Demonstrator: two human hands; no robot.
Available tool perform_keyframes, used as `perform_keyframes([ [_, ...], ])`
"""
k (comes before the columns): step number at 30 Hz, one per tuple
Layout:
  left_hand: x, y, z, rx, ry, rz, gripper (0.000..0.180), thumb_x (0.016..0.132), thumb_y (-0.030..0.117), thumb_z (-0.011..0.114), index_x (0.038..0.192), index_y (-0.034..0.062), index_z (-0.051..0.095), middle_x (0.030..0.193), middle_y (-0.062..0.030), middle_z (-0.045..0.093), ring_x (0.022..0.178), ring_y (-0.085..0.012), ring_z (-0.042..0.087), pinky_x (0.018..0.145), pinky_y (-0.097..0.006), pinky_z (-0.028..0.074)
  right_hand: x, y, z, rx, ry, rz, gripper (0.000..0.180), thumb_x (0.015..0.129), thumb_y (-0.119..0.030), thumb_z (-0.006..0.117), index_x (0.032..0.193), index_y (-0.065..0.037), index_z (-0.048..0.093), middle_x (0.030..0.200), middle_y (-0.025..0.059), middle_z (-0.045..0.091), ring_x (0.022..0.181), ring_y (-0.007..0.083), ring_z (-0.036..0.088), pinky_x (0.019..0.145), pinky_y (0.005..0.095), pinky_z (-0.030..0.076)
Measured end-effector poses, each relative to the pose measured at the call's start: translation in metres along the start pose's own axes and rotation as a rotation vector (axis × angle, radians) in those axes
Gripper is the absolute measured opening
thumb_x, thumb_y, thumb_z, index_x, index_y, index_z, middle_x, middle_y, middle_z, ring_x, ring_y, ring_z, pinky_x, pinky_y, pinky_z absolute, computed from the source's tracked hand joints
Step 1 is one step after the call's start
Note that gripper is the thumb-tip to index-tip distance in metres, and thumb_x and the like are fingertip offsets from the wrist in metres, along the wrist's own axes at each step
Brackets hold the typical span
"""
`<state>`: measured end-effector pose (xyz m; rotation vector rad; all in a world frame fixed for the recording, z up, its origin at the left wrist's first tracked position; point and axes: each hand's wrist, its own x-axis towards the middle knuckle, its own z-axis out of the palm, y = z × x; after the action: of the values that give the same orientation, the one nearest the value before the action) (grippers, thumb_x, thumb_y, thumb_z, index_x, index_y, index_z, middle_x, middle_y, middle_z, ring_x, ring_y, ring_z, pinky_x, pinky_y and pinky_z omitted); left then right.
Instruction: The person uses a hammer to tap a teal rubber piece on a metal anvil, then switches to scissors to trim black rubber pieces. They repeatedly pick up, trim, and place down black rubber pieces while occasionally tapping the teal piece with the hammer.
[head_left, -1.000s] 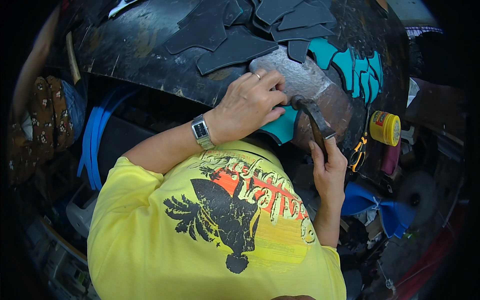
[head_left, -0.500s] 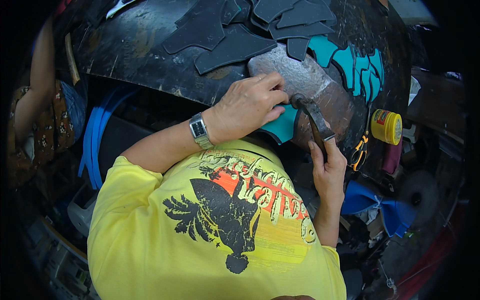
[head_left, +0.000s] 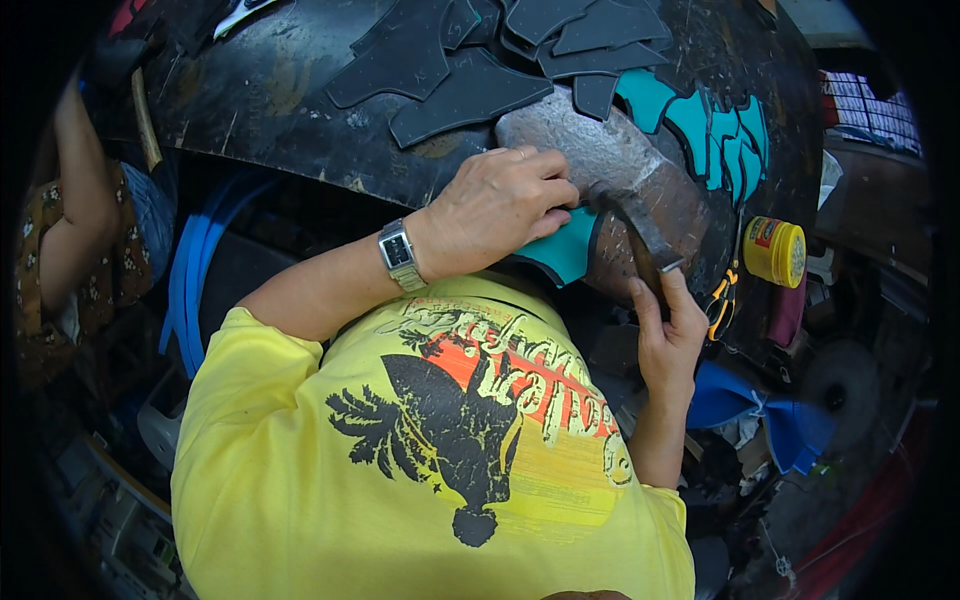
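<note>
My left hand (head_left: 505, 195) is closed at the near end of a smooth stone slab (head_left: 600, 135), pinching a teal piece with a dark edge (head_left: 563, 248). That piece partly hangs over the slab's near side, and its upper part is hidden under my fingers. In my right hand (head_left: 668, 325) is a hammer (head_left: 640, 250), gripped by its handle. Its head, blurred by motion, is close to my left fingertips at the piece's edge. Whether it touches the piece, I cannot tell.
Dark grey cut pieces (head_left: 470, 85) lie heaped beyond the slab on the black table (head_left: 300, 130). Several teal pieces (head_left: 690, 125) overlap to its right. Orange-handled scissors (head_left: 722, 305) and a yellow tub (head_left: 773, 252) are at the right edge. Another person's arm (head_left: 80, 210) shows at far left.
My right hand has shifted slightly right and toward me with the hammer. The hammer's head has tipped and is now blurred. My left hand stays almost in place. The other person's arm has moved.
</note>
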<state>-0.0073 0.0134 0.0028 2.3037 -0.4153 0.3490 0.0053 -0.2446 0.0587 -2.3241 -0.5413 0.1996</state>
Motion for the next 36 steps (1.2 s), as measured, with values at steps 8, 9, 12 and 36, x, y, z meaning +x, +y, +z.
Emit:
perform_keyframes([
  [8,0.001,0.002,0.0,-0.04,0.059,-0.026,0.02,0.079,0.016,0.078,0.095,0.0089,0.069,0.1,-0.0061,0.063,0.091,-0.0267,0.065,0.077,-0.037,0.053,0.01,-0.02,-0.009,-0.205,-0.152,0.042,0.053,0.091,-0.008,0.067,0.142,-0.019,0.056,0.102,0.0184,0.072,0.09,0.0356,0.072,0.077,0.0388,0.056],
  [9,0.0,0.004,0.0,-0.044,0.08,-0.033,0.02,0.079,0.016,0.079,0.095,0.0087,0.068,0.101,-0.0062,0.063,0.092,-0.0271,0.065,0.078,-0.037,0.053,0.011,-0.022,-0.011,-0.228,-0.166,0.041,0.053,0.091,-0.008,0.067,0.142,-0.019,0.056,0.102,0.0183,0.072,0.09,0.0356,0.072,0.076,0.0396,0.056],
  [12,-0.006,0.009,0.001,0.036,0.125,-0.063,0.022,0.077,0.019,0.081,0.093,0.0091,0.068,0.101,-0.0059,0.063,0.092,-0.0265,0.064,0.08,-0.037,0.052,0.014,-0.024,-0.013,-0.229,-0.163,0.035,0.054,0.091,-0.008,0.068,0.142,-0.019,0.056,0.103,0.0191,0.072,0.091,0.0354,0.072,0.077,0.0397,0.056],
  [36,-0.029,0.013,0.005,-0.093,0.028,0.136,0.039,0.072,0.02,0.084,0.106,0.0079,0.07,0.107,-0.0087,0.063,0.101,-0.0282,0.062,0.091,-0.04,0.049,0.013,-0.007,0.006,0.195,-0.034,0.041,0.039,0.092,-0.005,0.07,0.13,-0.005,0.065,0.101,0.0103,0.074,0.088,0.0084,0.064,0.079,0.0267,0.051],
])
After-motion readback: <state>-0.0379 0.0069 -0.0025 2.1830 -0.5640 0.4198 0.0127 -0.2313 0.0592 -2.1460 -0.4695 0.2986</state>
